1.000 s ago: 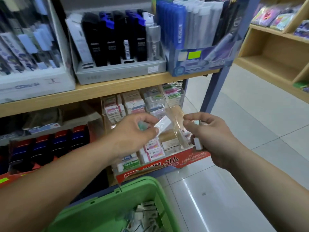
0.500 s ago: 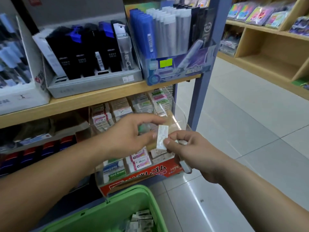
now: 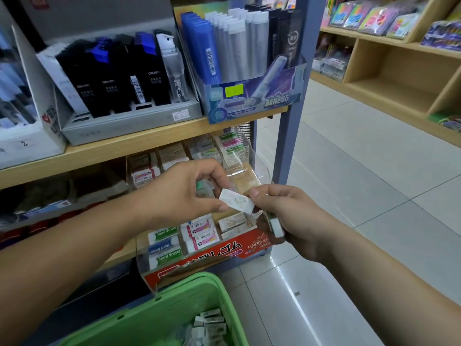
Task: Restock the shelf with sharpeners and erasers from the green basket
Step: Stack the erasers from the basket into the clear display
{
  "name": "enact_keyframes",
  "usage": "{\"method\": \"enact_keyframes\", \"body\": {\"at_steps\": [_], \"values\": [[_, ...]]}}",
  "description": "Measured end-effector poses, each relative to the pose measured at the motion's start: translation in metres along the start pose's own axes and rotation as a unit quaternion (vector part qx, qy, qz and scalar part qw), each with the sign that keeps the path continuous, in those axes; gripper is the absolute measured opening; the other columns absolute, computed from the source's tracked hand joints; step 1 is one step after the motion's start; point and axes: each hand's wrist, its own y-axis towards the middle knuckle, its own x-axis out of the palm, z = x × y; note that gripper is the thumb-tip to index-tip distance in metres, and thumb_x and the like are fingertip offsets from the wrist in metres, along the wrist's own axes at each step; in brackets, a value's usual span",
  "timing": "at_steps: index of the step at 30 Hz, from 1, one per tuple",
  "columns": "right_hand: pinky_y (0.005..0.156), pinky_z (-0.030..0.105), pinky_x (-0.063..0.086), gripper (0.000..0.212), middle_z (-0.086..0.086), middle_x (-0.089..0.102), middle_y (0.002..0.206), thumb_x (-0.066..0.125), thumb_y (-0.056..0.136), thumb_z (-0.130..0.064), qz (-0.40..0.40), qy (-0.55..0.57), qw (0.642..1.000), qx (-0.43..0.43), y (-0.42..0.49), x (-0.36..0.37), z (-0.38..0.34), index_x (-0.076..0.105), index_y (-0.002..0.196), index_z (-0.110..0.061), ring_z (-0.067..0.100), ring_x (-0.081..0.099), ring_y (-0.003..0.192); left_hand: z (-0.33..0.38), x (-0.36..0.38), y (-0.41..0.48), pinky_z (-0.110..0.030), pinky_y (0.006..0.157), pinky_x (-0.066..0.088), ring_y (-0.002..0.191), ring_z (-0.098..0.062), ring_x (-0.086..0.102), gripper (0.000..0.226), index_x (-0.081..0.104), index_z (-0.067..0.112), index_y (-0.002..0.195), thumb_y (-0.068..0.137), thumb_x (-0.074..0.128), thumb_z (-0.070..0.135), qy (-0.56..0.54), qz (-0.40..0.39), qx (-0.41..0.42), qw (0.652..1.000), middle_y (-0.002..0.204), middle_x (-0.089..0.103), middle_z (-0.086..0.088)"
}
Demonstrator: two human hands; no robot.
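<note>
Head: left hand, right hand pinch eraser.

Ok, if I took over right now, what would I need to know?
Left hand pinches one end of the white eraser; right hand pinches the other end and also holds a second eraser.
Clear eraser tray just behind the hands is partly stocked, with room in its right-hand column.
Green basket below holds more small packs.
Left to do: place both held erasers, then shelve the basket's rest.

Stationery shop: stocked shelves, price stickers.
</note>
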Motion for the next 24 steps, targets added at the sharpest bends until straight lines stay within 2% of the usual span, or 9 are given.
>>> {"method": "enact_keyframes", "body": {"at_steps": [3, 5, 8, 11, 15, 17, 20, 22, 24], "values": [[0.054, 0.029, 0.060, 0.022, 0.009, 0.080, 0.094, 0.066, 0.101, -0.029, -0.011, -0.002, 1.000, -0.008, -0.001, 0.001, 0.001, 0.075, 0.106, -0.009, 0.022, 0.078, 0.074, -0.002, -0.003, -0.004, -0.014, 0.070, 0.054, 0.087, 0.000, 0.070, 0.034, 0.069, 0.038, 0.103, 0.081, 0.086, 0.018, -0.047, 0.024, -0.004, 0.999, 0.100, 0.072, 0.017], [0.064, 0.036, 0.065, 0.022, 0.012, 0.080, 0.097, 0.067, 0.100, -0.027, -0.008, 0.003, 1.000, -0.016, 0.001, 0.005, 0.003, 0.075, 0.107, -0.008, 0.028, 0.079, 0.082, -0.003, 0.000, -0.004, -0.021, 0.060, 0.056, 0.072, -0.009, 0.071, 0.038, 0.069, 0.034, 0.111, 0.082, 0.085, 0.015, -0.142, 0.043, -0.032, 0.988, 0.098, 0.075, 0.007], [0.076, 0.045, 0.064, 0.023, 0.013, 0.079, 0.099, 0.066, 0.101, -0.031, -0.004, 0.000, 1.000, -0.027, 0.003, 0.012, 0.005, 0.073, 0.107, -0.010, 0.032, 0.078, 0.091, -0.006, 0.013, -0.001, -0.025, 0.044, 0.042, 0.052, -0.015, 0.051, 0.020, 0.072, 0.025, 0.107, 0.089, 0.079, 0.025, -0.244, 0.076, -0.121, 0.959, 0.080, 0.075, -0.003], [0.077, 0.042, 0.064, 0.025, 0.008, 0.080, 0.097, 0.064, 0.102, -0.034, 0.006, 0.005, 0.999, -0.041, 0.003, 0.017, 0.003, 0.072, 0.114, -0.014, 0.026, 0.079, 0.087, -0.005, 0.025, -0.001, -0.023, 0.041, 0.034, 0.047, -0.012, 0.041, 0.011, 0.075, 0.025, 0.103, 0.096, 0.070, 0.032, -0.276, 0.059, -0.142, 0.949, 0.065, 0.058, -0.016], [0.068, 0.036, 0.065, 0.025, 0.003, 0.081, 0.090, 0.067, 0.100, -0.035, 0.029, 0.001, 0.999, -0.038, 0.003, 0.017, 0.004, 0.073, 0.113, -0.015, 0.023, 0.080, 0.081, 0.000, 0.026, 0.000, -0.020, 0.041, 0.036, 0.043, -0.005, 0.043, 0.014, 0.074, 0.029, 0.109, 0.095, 0.072, 0.025, -0.220, 0.056, -0.119, 0.966, 0.053, 0.061, 0.014], [0.059, 0.032, 0.063, 0.026, 0.004, 0.081, 0.088, 0.066, 0.100, -0.036, 0.049, 0.017, 0.998, -0.020, 0.001, 0.014, 0.001, 0.072, 0.113, -0.014, 0.023, 0.080, 0.076, -0.007, 0.025, 0.005, -0.018, 0.044, 0.043, 0.055, -0.004, 0.054, 0.019, 0.073, 0.035, 0.112, 0.098, 0.069, 0.024, -0.135, 0.047, -0.111, 0.983, 0.085, 0.072, 0.017], [0.047, 0.025, 0.056, 0.031, -0.002, 0.078, 0.072, 0.065, 0.101, -0.036, 0.080, 0.064, 0.995, 0.008, -0.001, 0.006, -0.005, 0.070, 0.114, -0.009, 0.018, 0.075, 0.058, -0.021, 0.030, 0.012, -0.023, 0.070, 0.059, 0.083, -0.006, 0.068, 0.025, 0.069, 0.034, 0.124, 0.100, 0.066, 0.026, 0.053, 0.014, -0.100, 0.994, 0.131, 0.063, 0.014], [0.041, 0.021, 0.049, 0.033, -0.005, 0.071, 0.059, 0.065, 0.101, -0.035, 0.081, 0.079, 0.993, 0.018, -0.003, 0.003, -0.006, 0.070, 0.115, -0.006, 0.013, 0.068, 0.045, -0.030, 0.038, 0.016, -0.034, 0.078, 0.062, 0.082, -0.011, 0.072, 0.019, 0.072, 0.034, 0.116, 0.097, 0.069, 0.032, 0.126, 0.033, -0.083, 0.988, 0.124, 0.070, 0.010], [0.037, 0.020, 0.044, 0.032, -0.005, 0.066, 0.054, 0.067, 0.100, -0.032, 0.078, 0.089, 0.993, 0.021, -0.005, 0.002, -0.005, 0.069, 0.116, -0.004, 0.011, 0.063, 0.041, -0.034, 0.046, 0.018, -0.037, 0.075, 0.062, 0.074, -0.013, 0.072, 0.010, 0.074, 0.034, 0.104, 0.094, 0.072, 0.036, 0.156, 0.073, -0.058, 0.983, 0.105, 0.075, 0.009]]}}
